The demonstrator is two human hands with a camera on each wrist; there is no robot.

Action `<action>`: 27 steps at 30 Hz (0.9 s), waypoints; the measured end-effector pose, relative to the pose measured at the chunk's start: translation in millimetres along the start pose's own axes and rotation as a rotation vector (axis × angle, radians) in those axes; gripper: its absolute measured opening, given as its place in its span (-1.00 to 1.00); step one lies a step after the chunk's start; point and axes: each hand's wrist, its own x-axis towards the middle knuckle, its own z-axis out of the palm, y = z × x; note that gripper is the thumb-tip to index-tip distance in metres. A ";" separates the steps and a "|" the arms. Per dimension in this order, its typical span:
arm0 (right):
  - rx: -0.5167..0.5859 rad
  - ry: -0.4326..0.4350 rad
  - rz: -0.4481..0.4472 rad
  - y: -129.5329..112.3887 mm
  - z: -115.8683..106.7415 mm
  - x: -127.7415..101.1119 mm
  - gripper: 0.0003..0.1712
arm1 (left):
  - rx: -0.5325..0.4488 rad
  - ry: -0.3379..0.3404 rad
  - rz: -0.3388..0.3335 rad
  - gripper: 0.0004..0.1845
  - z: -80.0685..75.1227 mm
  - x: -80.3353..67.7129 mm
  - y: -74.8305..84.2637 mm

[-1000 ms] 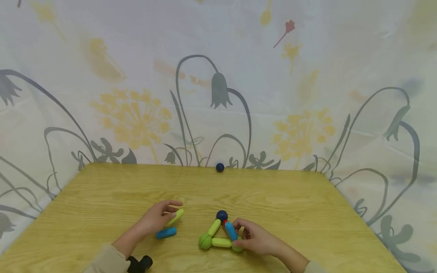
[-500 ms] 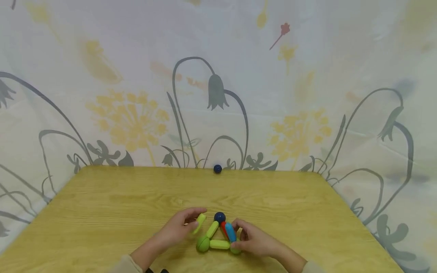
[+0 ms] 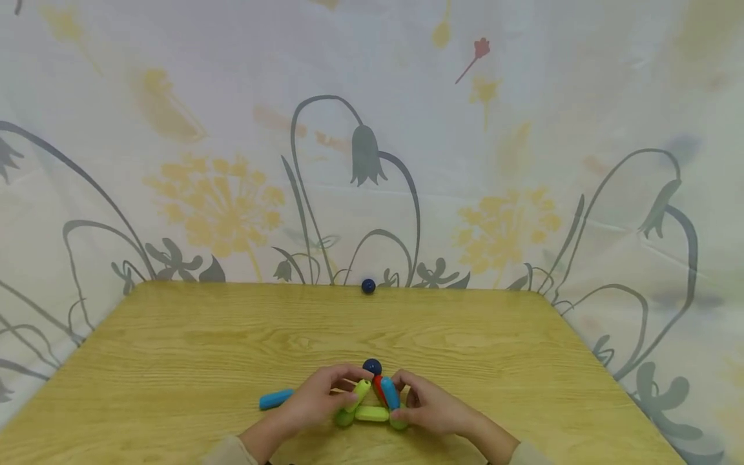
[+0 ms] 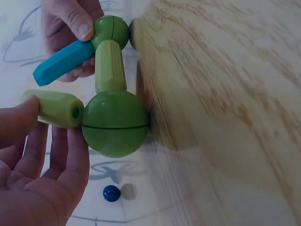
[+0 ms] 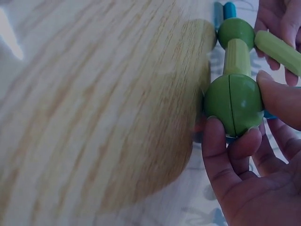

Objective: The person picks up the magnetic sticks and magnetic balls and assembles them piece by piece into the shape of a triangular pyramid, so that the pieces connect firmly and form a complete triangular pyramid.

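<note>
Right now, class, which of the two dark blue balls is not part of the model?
The dark blue ball at the table's far edge, lying alone; the other ball tops the model between both hands.

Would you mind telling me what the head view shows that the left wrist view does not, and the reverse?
Only the head view shows the loose blue rod lying on the table, the red rod, and the dark ball atop the frame. Only the left wrist view shows the left green ball close up, with a rod end against it. Both show the left hand, right hand and far blue ball.
</note>
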 end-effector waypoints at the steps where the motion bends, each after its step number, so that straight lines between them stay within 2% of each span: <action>1: -0.003 -0.003 0.000 0.0 0.2 0.0 -0.74 | 0.013 -0.001 0.007 -0.67 1.0 0.1 0.4; 6: -0.021 -0.011 -0.004 -0.6 -0.4 0.7 -0.75 | 0.045 0.004 0.002 -0.67 2.6 0.7 1.3; 12: -0.023 -0.016 -0.009 0.1 -1.3 1.9 -0.75 | 0.021 0.013 0.019 -0.64 3.9 3.7 -2.1; 19: -0.025 -0.022 -0.014 2.1 0.9 2.6 -0.76 | 0.034 0.020 -0.039 -0.71 6.6 3.3 -4.5; 24: -0.015 -0.024 0.006 0.9 0.1 1.9 -0.75 | 0.053 0.042 -0.004 -0.70 3.7 -1.5 -5.0; 27: -0.012 -0.017 0.015 0.0 -1.1 0.7 -0.75 | 0.052 0.057 0.015 -0.71 -3.3 -7.5 -6.4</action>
